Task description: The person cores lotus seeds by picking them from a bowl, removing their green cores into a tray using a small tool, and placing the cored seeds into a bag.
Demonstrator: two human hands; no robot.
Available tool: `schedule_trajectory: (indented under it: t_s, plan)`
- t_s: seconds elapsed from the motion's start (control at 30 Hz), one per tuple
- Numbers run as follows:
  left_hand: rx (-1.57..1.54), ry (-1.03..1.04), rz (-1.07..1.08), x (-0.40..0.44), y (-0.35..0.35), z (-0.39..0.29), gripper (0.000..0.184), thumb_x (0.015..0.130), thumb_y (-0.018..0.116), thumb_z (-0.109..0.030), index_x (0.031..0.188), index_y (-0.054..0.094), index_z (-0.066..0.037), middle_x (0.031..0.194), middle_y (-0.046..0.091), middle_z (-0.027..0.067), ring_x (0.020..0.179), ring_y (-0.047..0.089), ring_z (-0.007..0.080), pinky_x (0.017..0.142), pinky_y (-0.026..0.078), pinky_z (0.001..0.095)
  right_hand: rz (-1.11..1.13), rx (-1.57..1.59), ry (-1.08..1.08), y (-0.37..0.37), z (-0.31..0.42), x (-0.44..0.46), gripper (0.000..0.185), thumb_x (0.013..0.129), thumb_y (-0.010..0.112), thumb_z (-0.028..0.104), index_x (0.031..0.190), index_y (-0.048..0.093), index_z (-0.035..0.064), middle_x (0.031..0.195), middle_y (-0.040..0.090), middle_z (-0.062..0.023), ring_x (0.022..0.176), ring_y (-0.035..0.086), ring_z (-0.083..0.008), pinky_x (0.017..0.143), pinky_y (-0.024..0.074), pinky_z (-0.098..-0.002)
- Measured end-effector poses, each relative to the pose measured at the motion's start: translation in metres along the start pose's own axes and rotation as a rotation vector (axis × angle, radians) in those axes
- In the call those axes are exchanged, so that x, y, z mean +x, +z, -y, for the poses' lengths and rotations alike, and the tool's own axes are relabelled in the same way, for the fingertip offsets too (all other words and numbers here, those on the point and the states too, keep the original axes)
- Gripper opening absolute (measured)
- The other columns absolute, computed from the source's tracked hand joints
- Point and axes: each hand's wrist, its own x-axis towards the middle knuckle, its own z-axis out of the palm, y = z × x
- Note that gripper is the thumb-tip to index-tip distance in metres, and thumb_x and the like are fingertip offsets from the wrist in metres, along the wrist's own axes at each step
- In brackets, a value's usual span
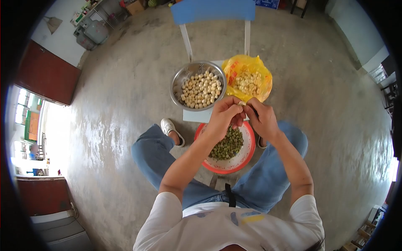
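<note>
In front of me my left hand (226, 115) is closed, pinching a small pale round seed (242, 103) that looks like a lotus seed. My right hand (263, 118) meets it from the other side, thumb and fingertips closed on the same seed. Just beyond, a metal colander (173, 90) holds many whole cream-coloured round seeds (201, 90). Beside it a yellow plastic bag (264, 69) lies open with pale pieces (248, 83) inside. Beneath my hands a red-rimmed basin (247, 157) contains small green pieces (228, 146), partly hidden by my left hand and forearm.
The colander and bag rest on the pale seat of a chair with a blue backrest (213, 10). The basin is between my knees, low near the floor (113, 138). Gas cylinders (95, 31) stand at the far left wall, near a dark red door (48, 73).
</note>
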Motion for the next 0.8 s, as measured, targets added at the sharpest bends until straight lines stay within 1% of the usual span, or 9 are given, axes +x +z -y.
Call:
schedule_trajectory:
  t_s: [0.1, 0.17, 0.2, 0.27, 0.4, 0.5, 0.6, 0.7, 0.8]
  plan:
    - [0.001, 0.031, 0.037, 0.038, -0.001, -0.004, 0.007, 0.084, 0.050, -0.007, 0.085, 0.055, -0.001, 0.072, 0.060, 0.0073, 0.053, 0.055, 0.0119, 0.044, 0.040, 0.0217, -0.039, 0.000, 0.043, -0.009, -0.022, 0.023, 0.011, 0.088, 0.055, 0.011, 0.084, 0.052, 0.0019, 0.068, 0.057, -0.0158, 0.060, 0.056, -0.0331, 0.054, 0.0439, -0.0352]
    - [0.013, -0.024, -0.004, 0.062, -0.007, 0.000, 0.007, 0.086, 0.051, -0.005, 0.085, 0.056, 0.000, 0.077, 0.063, 0.0106, 0.060, 0.060, 0.0154, 0.050, 0.046, 0.0243, -0.089, 0.016, 0.084, -0.007, -0.047, 0.032, 0.010, 0.088, 0.055, 0.010, 0.085, 0.052, 0.0014, 0.067, 0.056, -0.0156, 0.058, 0.053, -0.0307, 0.055, 0.0435, -0.0332]
    - [0.032, -0.048, -0.040, 0.072, -0.007, 0.000, 0.008, 0.087, 0.051, -0.005, 0.086, 0.056, 0.001, 0.078, 0.063, 0.0115, 0.062, 0.061, 0.0163, 0.052, 0.048, 0.0248, -0.127, 0.044, 0.094, -0.004, -0.057, 0.034, 0.008, 0.088, 0.055, 0.009, 0.087, 0.053, 0.0008, 0.067, 0.054, -0.0153, 0.057, 0.051, -0.0255, 0.056, 0.0428, -0.0307]
    - [0.050, -0.109, -0.072, 0.091, -0.017, 0.010, 0.009, 0.088, 0.051, -0.005, 0.090, 0.057, 0.002, 0.082, 0.064, 0.0133, 0.069, 0.064, 0.0192, 0.061, 0.054, 0.0270, -0.156, 0.071, 0.125, -0.003, -0.067, 0.037, 0.008, 0.088, 0.055, 0.009, 0.088, 0.054, 0.0008, 0.068, 0.055, -0.0146, 0.057, 0.052, -0.0237, 0.056, 0.0430, -0.0302]
    - [0.055, -0.125, -0.110, 0.106, -0.019, 0.016, 0.010, 0.089, 0.051, -0.005, 0.093, 0.055, 0.002, 0.087, 0.064, 0.0142, 0.072, 0.065, 0.0206, 0.066, 0.056, 0.0279, -0.195, 0.083, 0.241, -0.006, -0.070, 0.039, 0.011, 0.086, 0.058, 0.010, 0.090, 0.056, 0.0008, 0.069, 0.058, -0.0115, 0.059, 0.053, -0.0208, 0.057, 0.0435, -0.0290]
    - [0.080, -0.131, -0.119, 0.109, -0.017, 0.015, 0.010, 0.089, 0.051, -0.005, 0.095, 0.054, 0.002, 0.090, 0.064, 0.0147, 0.075, 0.065, 0.0204, 0.067, 0.057, 0.0286, -0.205, 0.050, 0.159, -0.004, -0.069, 0.041, 0.015, 0.079, 0.064, 0.008, 0.091, 0.058, 0.0009, 0.073, 0.060, -0.0103, 0.064, 0.057, -0.0216, 0.060, 0.0456, -0.0300]
    - [0.109, -0.103, -0.094, 0.111, -0.014, 0.021, 0.011, 0.089, 0.051, -0.005, 0.096, 0.054, 0.003, 0.091, 0.064, 0.0147, 0.076, 0.065, 0.0196, 0.067, 0.057, 0.0293, -0.320, 0.056, -0.016, 0.004, -0.074, 0.041, 0.020, 0.071, 0.066, 0.003, 0.090, 0.059, 0.0012, 0.080, 0.060, -0.0112, 0.072, 0.060, -0.0234, 0.064, 0.0473, -0.0318]
    - [0.152, -0.087, -0.065, 0.110, -0.008, 0.021, 0.013, 0.089, 0.051, -0.006, 0.096, 0.055, 0.005, 0.091, 0.064, 0.0141, 0.077, 0.065, 0.0189, 0.069, 0.057, 0.0297, -0.307, 0.019, 0.059, 0.002, -0.074, 0.042, 0.023, 0.068, 0.066, 0.000, 0.090, 0.059, 0.0015, 0.084, 0.059, -0.0131, 0.078, 0.061, -0.0260, 0.067, 0.0483, -0.0330]
    - [0.188, -0.069, -0.045, 0.109, -0.005, 0.020, 0.015, 0.088, 0.052, -0.005, 0.095, 0.056, 0.007, 0.089, 0.064, 0.0132, 0.076, 0.065, 0.0187, 0.069, 0.057, 0.0290, -0.318, -0.034, 0.007, 0.002, -0.079, 0.043, 0.022, 0.069, 0.066, 0.000, 0.090, 0.059, 0.0013, 0.084, 0.060, -0.0129, 0.077, 0.062, -0.0272, 0.067, 0.0488, -0.0333]
